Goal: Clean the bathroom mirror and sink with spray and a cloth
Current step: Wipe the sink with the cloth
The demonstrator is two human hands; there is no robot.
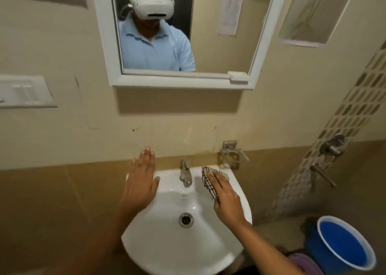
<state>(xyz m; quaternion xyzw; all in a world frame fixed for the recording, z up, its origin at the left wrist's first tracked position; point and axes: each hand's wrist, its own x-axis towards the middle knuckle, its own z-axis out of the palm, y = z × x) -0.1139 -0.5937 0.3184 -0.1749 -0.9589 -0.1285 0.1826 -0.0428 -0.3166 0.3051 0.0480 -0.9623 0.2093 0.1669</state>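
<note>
- Right hand [224, 199] lies palm down with fingers straight and close together, its grip flat, pressing a pale cloth with a dark brown grid pattern [207, 180] onto the rear right rim of the sink; the cloth's edge shows to the left of and beyond the fingertips.
- Left hand [141, 178] is spread flat with fingers straight and thumb out, holding nothing, over the rear left corner of the sink, its fingertips reaching up over the tan tiled wall [62, 191]; whether it touches either one cannot be told.
- White ceramic wall-hung sink [167, 253] sits between the two forearms, with a round chrome drain [185, 220] in the middle of its bowl.
- Chrome pillar tap [185, 174] stands at the back centre of the sink, between the two hands and just left of the cloth.
- Metal wall bracket [229, 153] is fixed to the wall just behind the cloth.
- White-framed rectangular mirror [225, 44] hangs on the cream wall above the sink; it reflects a person in a light blue polo shirt wearing a white headset [153, 4], and a pale paper sheet on the far wall whose writing is too blurred to read.
- Chrome shower valve [332, 146] is mounted on a strip of mosaic tiles to the right.
- Blue plastic bucket [345, 243] stands on the floor at the lower right, well apart from the sink.
- White switch plate [25, 90] is on the wall at the left.
</note>
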